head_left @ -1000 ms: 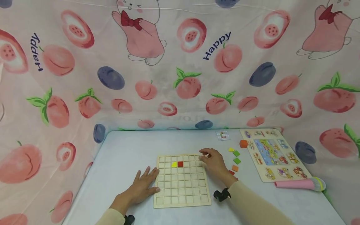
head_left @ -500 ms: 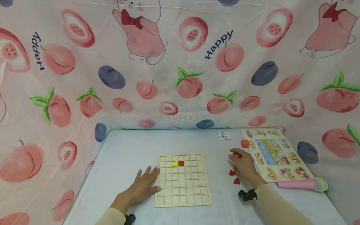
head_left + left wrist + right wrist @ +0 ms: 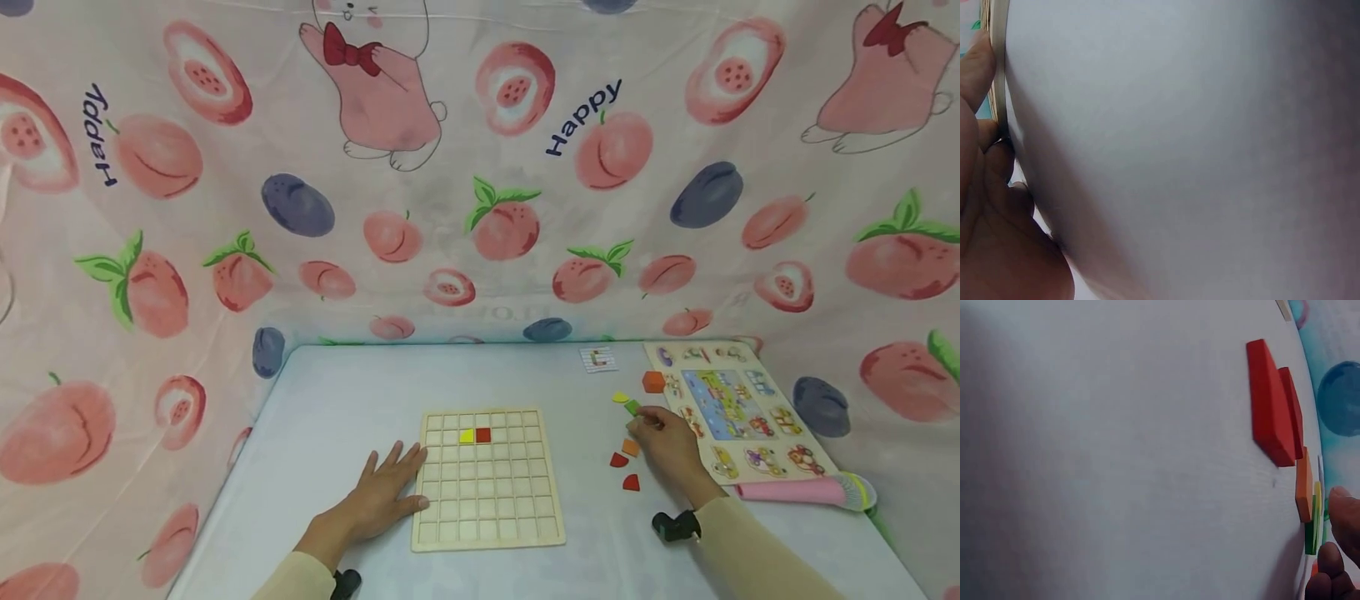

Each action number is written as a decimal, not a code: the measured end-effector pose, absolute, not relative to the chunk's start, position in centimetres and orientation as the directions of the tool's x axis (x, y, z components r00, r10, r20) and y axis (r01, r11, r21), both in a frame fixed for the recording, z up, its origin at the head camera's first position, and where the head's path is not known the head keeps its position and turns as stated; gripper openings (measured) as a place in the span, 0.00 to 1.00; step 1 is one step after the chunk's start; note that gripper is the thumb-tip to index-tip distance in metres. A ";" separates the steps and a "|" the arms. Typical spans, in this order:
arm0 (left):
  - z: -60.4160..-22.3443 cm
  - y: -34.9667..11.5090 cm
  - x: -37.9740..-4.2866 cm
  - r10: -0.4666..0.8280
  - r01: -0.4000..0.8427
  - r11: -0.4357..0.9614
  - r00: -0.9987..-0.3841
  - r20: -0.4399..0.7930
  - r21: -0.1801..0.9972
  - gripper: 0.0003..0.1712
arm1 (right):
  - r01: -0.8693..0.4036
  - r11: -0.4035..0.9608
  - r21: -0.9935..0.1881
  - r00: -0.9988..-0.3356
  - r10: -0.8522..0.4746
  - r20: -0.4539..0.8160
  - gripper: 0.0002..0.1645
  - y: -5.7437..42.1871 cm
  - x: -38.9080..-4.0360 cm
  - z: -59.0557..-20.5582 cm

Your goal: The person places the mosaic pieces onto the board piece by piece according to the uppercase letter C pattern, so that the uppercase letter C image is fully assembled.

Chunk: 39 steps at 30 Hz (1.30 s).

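My left hand [image 3: 384,496] lies flat with fingers spread at the left edge of a wooden grid board [image 3: 487,506]; its fingertips and thumb touch the rim. A yellow piece [image 3: 467,436] and a red square tile [image 3: 483,435] sit side by side in the board's upper cells. On the right, my right hand [image 3: 667,446] is lowered at the loose tiles, thumb and fingers bent beside a green tile [image 3: 632,407]. In the right wrist view, thumb and fingers [image 3: 1330,559] show near a green tile [image 3: 1310,531]. Whether they pinch a tile is unclear.
Near my right hand lie an orange tile [image 3: 631,447], two red quarter-round pieces [image 3: 632,482] and a yellow piece [image 3: 620,397]. Farther back are an orange-red block [image 3: 653,382] and a small pattern card [image 3: 597,359]. A picture puzzle board [image 3: 716,404] and pink toy microphone [image 3: 795,491] lie right.
My right hand has moved from the board's upper right corner rightward to the loose tiles, then lowered beside the green ones. My left hand has stayed at the board's edge.
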<state>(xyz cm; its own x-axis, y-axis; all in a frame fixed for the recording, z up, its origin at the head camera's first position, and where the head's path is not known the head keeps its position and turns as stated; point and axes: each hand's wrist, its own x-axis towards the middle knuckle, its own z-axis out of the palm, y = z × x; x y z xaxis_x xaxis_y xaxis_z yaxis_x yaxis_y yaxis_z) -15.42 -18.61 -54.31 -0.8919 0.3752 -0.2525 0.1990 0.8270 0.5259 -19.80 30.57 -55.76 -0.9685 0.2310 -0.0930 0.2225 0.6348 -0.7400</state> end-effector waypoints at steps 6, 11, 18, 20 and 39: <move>-54.3 -18.7 -15.3 0.374 0.193 0.818 -0.895 -0.245 0.542 0.50 | 0.239 0.664 -0.708 -0.964 0.250 -0.091 0.25 30.2 -20.0 -56.1; -54.4 -18.8 -15.4 0.377 0.197 0.820 -0.893 -0.246 0.538 0.49 | 0.196 0.711 -0.676 -0.976 0.211 -0.062 0.22 30.2 -20.1 -56.4; -54.6 -19.0 -15.4 0.379 0.198 0.819 -0.891 -0.249 0.538 0.50 | 0.193 0.712 -0.675 -0.980 0.170 -0.102 0.25 30.5 -19.8 -56.0; -54.7 -19.0 -15.3 0.382 0.202 0.821 -0.890 -0.249 0.534 0.50 | 0.196 0.720 -0.666 -0.980 0.163 -0.112 0.25 30.6 -19.8 -55.9; -54.4 -18.7 -15.3 0.380 0.206 0.821 -0.894 -0.239 0.533 0.49 | 0.197 0.745 -0.638 -0.980 0.170 -0.103 0.21 30.7 -20.2 -56.1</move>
<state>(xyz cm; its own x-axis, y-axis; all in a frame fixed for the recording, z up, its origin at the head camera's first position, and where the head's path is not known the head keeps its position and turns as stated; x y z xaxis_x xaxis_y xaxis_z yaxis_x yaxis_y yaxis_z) -15.34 -18.72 -54.35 -0.8937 0.3795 -0.2392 0.2059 0.8208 0.5328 -20.23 30.73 -56.06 -0.9800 0.1705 -0.1030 0.1966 0.7445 -0.6380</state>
